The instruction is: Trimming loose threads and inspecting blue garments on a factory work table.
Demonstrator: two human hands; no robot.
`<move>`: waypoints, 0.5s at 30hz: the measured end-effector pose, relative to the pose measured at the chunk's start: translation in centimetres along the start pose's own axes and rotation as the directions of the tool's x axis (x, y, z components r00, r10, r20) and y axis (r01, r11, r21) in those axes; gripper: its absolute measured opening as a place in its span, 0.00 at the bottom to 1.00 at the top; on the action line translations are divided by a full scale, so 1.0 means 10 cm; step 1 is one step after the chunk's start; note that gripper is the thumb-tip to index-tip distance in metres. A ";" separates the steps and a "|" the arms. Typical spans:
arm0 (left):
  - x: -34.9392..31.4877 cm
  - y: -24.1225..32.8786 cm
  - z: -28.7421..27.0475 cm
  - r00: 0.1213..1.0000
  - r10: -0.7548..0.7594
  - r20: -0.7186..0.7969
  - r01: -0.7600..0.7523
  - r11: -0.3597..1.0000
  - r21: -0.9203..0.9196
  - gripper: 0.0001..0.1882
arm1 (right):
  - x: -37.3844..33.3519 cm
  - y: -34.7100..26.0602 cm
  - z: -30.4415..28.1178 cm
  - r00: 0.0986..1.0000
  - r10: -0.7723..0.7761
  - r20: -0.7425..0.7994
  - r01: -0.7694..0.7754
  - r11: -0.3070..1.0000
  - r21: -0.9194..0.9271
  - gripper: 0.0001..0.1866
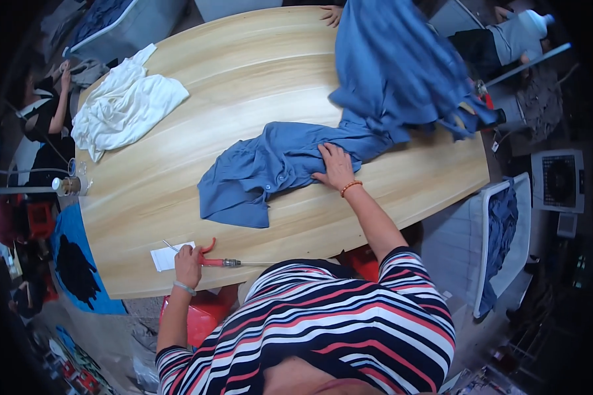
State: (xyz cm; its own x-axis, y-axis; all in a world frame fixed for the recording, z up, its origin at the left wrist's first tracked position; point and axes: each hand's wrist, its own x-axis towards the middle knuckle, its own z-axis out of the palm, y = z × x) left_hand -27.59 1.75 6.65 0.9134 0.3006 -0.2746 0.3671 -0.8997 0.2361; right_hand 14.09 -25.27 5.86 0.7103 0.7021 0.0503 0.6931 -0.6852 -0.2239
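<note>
My right hand (337,169) lies on a blue buttoned garment (244,174), fingers spread and palm down. Beyond it, a larger stretch of blue cloth (395,72) is raised and blurred over the table's far right side; I cannot tell whether it is the same piece. At the near left edge, my left hand (188,264) is closed around a red air blow gun (209,257), whose thin nozzle points away to the left. Its hose fitting faces right, and part of the grip is hidden by my fingers. Under the nozzle is a small white paper (163,259).
A crumpled white garment (135,105) lies at the table's far left. Another person's hand (332,14) rests on the far edge. A pale bin (471,237) of blue cloth stands at the right. A white-capped bottle (66,186) is by the left edge.
</note>
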 end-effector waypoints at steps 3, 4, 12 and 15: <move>0.22 0.48 -0.23 0.986 0.006 -0.166 -0.055 0.955 -0.292 0.30 | -0.13 0.07 0.06 0.969 -0.060 0.241 0.058 0.998 0.018 0.22; 0.31 0.63 -0.22 0.981 0.017 -0.195 -0.079 0.946 -0.314 0.31 | -0.20 0.02 0.09 0.965 -0.065 0.253 0.062 0.998 0.021 0.22; 1.18 1.07 0.00 0.935 0.082 -0.346 -0.187 0.941 -0.281 0.36 | -0.82 -0.42 0.15 0.789 -0.238 0.567 0.027 0.935 0.355 0.22; 1.24 0.95 0.01 0.983 0.034 -0.180 -0.078 0.967 -0.244 0.36 | -0.89 -0.43 0.09 0.802 -0.165 0.573 -0.029 0.949 0.314 0.21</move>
State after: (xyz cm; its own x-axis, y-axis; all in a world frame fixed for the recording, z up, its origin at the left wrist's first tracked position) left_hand -12.81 -3.10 5.36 0.9421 0.3220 -0.0939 0.3264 -0.8158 0.4774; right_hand 4.63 -28.40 5.55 0.3851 0.7877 -0.4808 0.5989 -0.6097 -0.5192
